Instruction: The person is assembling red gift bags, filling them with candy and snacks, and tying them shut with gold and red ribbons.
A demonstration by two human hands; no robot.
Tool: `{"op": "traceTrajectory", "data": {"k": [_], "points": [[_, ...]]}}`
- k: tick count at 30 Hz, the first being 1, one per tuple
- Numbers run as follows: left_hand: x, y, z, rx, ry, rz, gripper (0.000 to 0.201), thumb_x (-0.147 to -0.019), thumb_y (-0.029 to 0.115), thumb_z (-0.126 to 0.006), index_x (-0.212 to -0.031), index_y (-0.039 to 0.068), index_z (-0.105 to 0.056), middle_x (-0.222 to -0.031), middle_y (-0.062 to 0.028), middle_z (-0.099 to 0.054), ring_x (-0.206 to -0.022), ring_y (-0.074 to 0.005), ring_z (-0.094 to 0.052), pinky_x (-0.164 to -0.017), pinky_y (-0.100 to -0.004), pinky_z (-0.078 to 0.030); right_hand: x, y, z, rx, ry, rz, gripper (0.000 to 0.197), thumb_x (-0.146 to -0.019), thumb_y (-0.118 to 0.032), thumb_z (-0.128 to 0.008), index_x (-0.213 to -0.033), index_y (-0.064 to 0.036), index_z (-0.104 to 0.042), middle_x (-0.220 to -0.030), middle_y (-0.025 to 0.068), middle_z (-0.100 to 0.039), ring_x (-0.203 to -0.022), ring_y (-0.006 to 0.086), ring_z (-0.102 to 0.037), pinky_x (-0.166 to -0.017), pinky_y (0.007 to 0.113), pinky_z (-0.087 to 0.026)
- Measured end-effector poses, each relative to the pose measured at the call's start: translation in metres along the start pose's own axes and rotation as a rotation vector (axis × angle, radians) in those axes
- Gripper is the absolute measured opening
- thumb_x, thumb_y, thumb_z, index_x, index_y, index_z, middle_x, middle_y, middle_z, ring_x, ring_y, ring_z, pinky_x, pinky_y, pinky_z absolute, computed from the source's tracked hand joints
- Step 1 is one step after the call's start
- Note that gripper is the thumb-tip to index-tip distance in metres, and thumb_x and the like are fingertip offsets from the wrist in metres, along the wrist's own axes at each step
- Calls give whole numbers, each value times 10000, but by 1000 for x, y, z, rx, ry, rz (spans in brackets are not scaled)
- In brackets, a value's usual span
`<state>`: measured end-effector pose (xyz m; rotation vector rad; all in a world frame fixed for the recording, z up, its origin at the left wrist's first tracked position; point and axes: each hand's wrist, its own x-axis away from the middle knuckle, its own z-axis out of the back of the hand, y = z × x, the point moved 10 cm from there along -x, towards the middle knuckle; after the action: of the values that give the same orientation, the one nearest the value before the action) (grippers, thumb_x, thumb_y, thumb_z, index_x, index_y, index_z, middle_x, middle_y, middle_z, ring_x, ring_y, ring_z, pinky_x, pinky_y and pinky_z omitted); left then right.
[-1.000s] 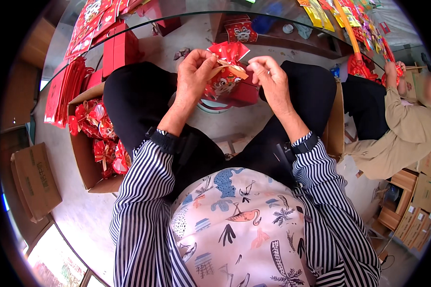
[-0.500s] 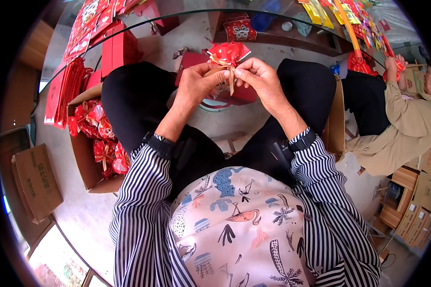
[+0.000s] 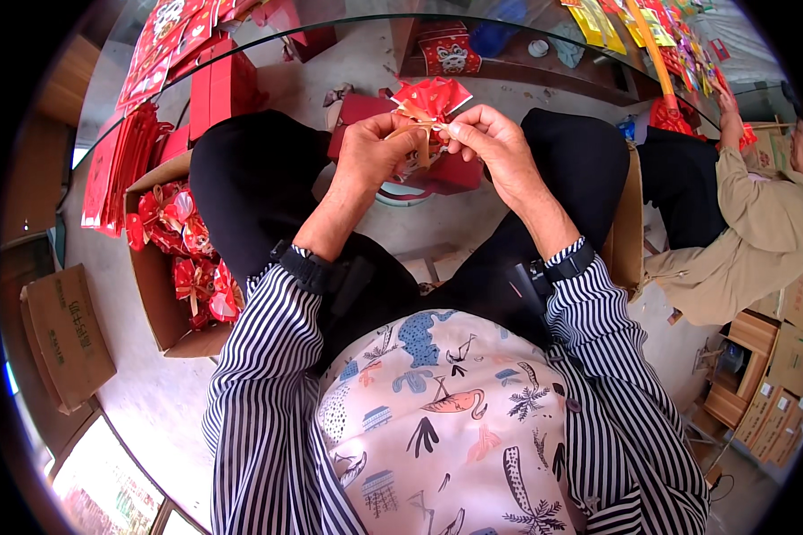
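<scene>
Glass tabletop (image 3: 366, 9), pale floor (image 3: 152, 392), perhaps concrete, hands (image 3: 366, 156) (image 3: 501, 153) pinching ribbon (image 3: 425, 153)

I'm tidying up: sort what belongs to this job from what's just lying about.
In the job:
shiny red pouch with gathered top
thin golden ribbon at its neck
probably the ribbon-tied red pouches in the open brown cardboard box

Apparently just lying about:
brown cardboard carton, far left
stacked brown cartons, lower right

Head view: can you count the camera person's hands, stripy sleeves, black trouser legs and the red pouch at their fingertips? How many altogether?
Left hand and right hand: 2
Striped sleeves: 2
Black trouser legs: 2
Red pouch: 1
Total: 7
</scene>
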<state>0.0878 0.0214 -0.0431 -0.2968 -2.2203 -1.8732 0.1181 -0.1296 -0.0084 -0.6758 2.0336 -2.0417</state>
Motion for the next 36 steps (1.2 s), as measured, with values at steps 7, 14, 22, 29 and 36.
{"op": "traceTrajectory", "data": {"k": [7,14,22,29,36], "points": [[5,6,0,59,21,-2,144,-887,171,-712,-888,46,-641,-624,25,-589,-472,-39,-487,-444,-189,-381,3,9,6,-222,44,-97,144,-919,-176,-658,-985,-77,-577,-896,39,-671,-744,85,-608,-640,217,-448],[5,5,-4,88,-15,-17,142,-893,174,-707,-886,51,-638,-608,31,-577,-472,-38,-488,-445,-189,-383,12,38,-8,-462,-18,-369,190,-905,-173,-686,-1025,-89,-565,-906,37,-665,-743,100,-613,-656,239,-474],[3,4,-5,90,-16,-8,119,-890,152,-707,-892,53,-642,-631,26,-596,-480,-35,-501,-447,-184,-392,5,42,9,-475,99,-266,207,-886,-63,-670,-1051,-83,-545,-905,35,-655,-747,108,-611,-663,249,-480],[2,5,-6,90,-22,-10,127,-892,152,-704,-902,44,-638,-642,22,-602,-482,-35,-504,-447,-183,-402,6,29,15,-543,171,-173,185,-896,-56,-649,-1048,-76,-547,-891,33,-644,-738,101,-591,-674,251,-472],[0,2,-4,74,-23,-21,145,-904,168,-692,-886,41,-624,-645,8,-614,-471,-41,-509,-435,-190,-415,10,30,8,-408,127,-211,121,-952,-150,-614,-1038,-67,-599,-882,22,-649,-739,94,-583,-677,241,-462]]}}
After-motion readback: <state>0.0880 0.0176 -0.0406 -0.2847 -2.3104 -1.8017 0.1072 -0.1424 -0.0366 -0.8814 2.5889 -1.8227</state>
